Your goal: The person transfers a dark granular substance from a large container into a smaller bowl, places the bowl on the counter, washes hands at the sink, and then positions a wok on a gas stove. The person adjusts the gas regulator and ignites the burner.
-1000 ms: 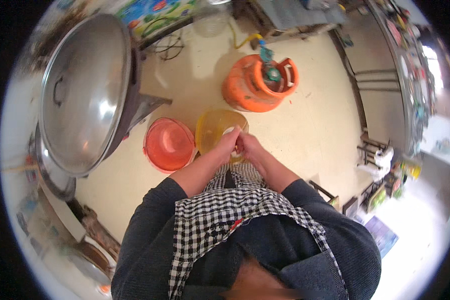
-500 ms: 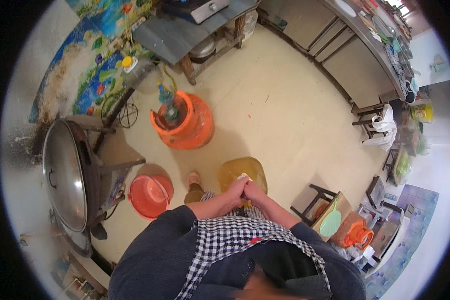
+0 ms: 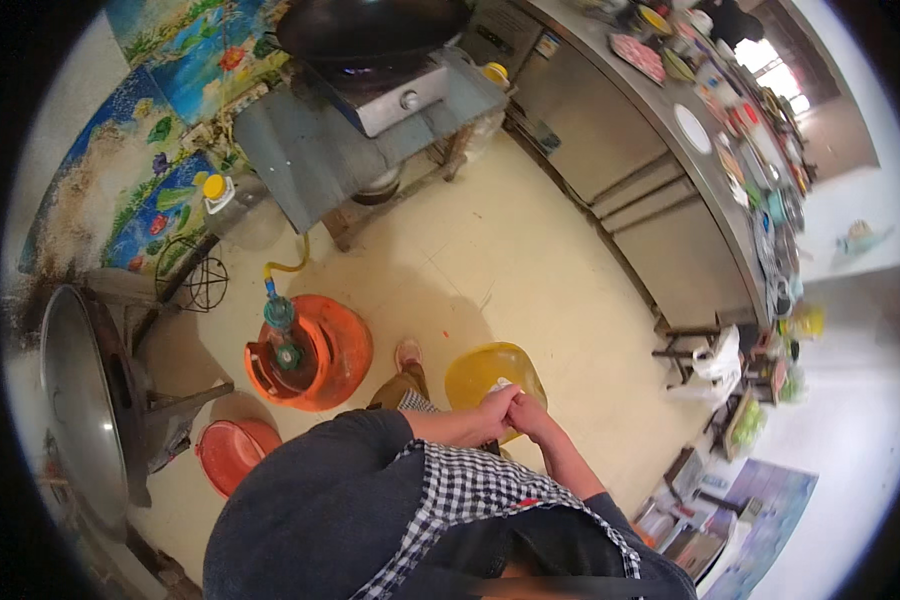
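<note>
Low in front of my body, my left hand point(image 3: 489, 415) and my right hand point(image 3: 527, 415) are closed and close together. A small white piece point(image 3: 502, 383) shows at the fingers; whether it is a handle or cloth I cannot tell. Right at the hands is a yellow, rounded-square container point(image 3: 482, 368) that keeps pace with them over the floor. My hands and sleeves hide its near side and the exact grip. A black-and-white checked apron point(image 3: 475, 490) covers my front.
To the left stand an orange gas cylinder point(image 3: 340, 350) and a red bucket point(image 3: 232, 450). Ahead, a grey table point(image 3: 270, 130) carries a stove point(image 3: 395, 100) with a black wok point(image 3: 370, 30). A steel counter point(image 3: 660, 90) holding dishes runs along the right. A stool with a white bag point(image 3: 717, 360) stands below it.
I have moved forward across the floor, and the yellow container has come along with my closed hands. The gas cylinder is now nearer on my left, and the wok has come into view.
</note>
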Motion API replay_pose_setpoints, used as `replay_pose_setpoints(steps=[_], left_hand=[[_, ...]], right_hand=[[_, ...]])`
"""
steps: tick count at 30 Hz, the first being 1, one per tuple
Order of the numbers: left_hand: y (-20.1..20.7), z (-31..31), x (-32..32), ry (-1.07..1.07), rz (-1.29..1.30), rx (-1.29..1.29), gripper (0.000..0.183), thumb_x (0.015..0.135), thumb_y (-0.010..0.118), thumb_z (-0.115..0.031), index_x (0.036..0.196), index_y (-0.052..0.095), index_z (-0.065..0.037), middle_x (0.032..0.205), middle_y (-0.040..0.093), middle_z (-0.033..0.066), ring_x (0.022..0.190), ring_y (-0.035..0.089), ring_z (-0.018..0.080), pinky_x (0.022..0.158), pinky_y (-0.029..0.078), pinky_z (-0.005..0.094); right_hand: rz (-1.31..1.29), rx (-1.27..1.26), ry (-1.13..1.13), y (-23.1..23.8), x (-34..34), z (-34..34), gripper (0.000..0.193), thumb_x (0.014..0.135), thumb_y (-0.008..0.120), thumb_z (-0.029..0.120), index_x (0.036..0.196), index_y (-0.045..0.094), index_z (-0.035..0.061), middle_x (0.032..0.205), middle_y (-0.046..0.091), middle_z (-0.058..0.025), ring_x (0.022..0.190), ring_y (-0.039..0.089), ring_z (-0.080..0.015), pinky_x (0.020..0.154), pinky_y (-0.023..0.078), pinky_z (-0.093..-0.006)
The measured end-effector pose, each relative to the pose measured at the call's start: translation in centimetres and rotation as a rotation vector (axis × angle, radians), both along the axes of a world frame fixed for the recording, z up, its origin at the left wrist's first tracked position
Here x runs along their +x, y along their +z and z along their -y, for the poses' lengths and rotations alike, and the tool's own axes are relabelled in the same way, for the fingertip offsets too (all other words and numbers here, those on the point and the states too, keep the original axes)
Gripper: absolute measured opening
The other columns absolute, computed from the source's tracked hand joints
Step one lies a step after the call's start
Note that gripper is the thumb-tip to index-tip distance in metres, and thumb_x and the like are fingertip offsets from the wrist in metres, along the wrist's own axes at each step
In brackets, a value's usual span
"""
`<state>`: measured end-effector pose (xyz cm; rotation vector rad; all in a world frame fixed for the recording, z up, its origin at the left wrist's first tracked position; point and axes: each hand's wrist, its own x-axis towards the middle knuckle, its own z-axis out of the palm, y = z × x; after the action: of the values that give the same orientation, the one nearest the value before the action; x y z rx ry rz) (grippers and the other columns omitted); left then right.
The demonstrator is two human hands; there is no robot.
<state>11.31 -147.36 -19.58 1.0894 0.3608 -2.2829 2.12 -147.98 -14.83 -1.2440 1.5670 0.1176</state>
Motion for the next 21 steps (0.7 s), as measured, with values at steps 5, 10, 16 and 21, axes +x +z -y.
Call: replay_pose_setpoints(steps=[5,10,16,21], left_hand=[[-0.5,8.1,1.2,0.192,0.04,-0.008,0.023,0.085,0.054,-0.029,0.096,0.056,-0.01,0.088,0.06,0.0041,0.079,0.058,0.0163,0.064,0.049,0.0293],[-3.9,16.1,2.1,0.442,0.085,-0.016,0.028,0.087,0.049,-0.032,0.103,0.056,-0.009,0.093,0.062,0.0044,0.086,0.058,0.0168,0.072,0.049,0.0293],[-7.4,24.5,4.2,0.843,0.222,0.035,0.033,0.09,0.044,-0.031,0.106,0.055,-0.005,0.102,0.061,0.0077,0.091,0.058,0.0206,0.081,0.047,0.0334],[-10.5,28.5,5.8,1.08,0.197,0.106,0.039,0.091,0.042,-0.032,0.109,0.052,0.002,0.107,0.059,0.0134,0.096,0.057,0.0256,0.087,0.046,0.0379]], right_hand=[[-0.021,-0.072,0.234,-0.5,1.2,10.2,0.037,0.086,0.042,0.029,0.095,0.06,-0.0018,0.09,0.062,-0.0251,0.084,0.061,-0.0366,0.073,0.047,-0.0418],[0.052,-0.154,0.544,-4.0,2.9,20.7,0.035,0.085,0.042,0.027,0.095,0.06,-0.0009,0.088,0.062,-0.0247,0.083,0.06,-0.0384,0.072,0.048,-0.044],[0.141,-0.188,0.903,-9.0,6.8,31.6,0.037,0.086,0.041,0.029,0.092,0.062,-0.001,0.089,0.062,-0.0232,0.081,0.06,-0.0375,0.073,0.047,-0.0431],[0.159,-0.192,1.12,-13.0,10.7,36.2,0.038,0.083,0.044,0.031,0.083,0.065,-0.0005,0.087,0.063,-0.0219,0.081,0.061,-0.0363,0.072,0.047,-0.0429]])
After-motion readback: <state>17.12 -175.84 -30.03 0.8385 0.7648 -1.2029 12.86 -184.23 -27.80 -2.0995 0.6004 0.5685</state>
